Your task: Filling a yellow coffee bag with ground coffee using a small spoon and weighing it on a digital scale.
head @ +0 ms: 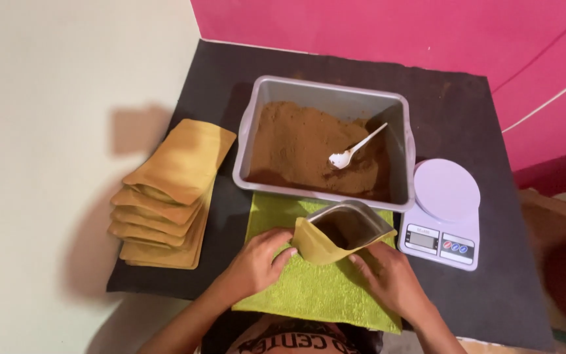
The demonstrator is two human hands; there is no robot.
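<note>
Head view: the left hand [257, 262] and the right hand [393, 278] both have their fingers wrapped on an open yellow pouch [335, 236], standing on the green towel [309, 288], brown powder inside; just behind, a grey tub [325, 92] of powder with a white spoon [355, 149], white scale [443, 213] beside it, pouch stack [168, 193] at left on the desk [453, 105]

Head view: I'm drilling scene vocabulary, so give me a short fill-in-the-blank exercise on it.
1. Both hands hold an open yellow pouch over a ____ towel.
2. The white spoon lies in the grey tub of ____ powder.
3. The kitchen scale stands to the tub's ____.
4. The stack of empty pouches lies to the tub's ____.

Missing: green; brown; right; left
</note>
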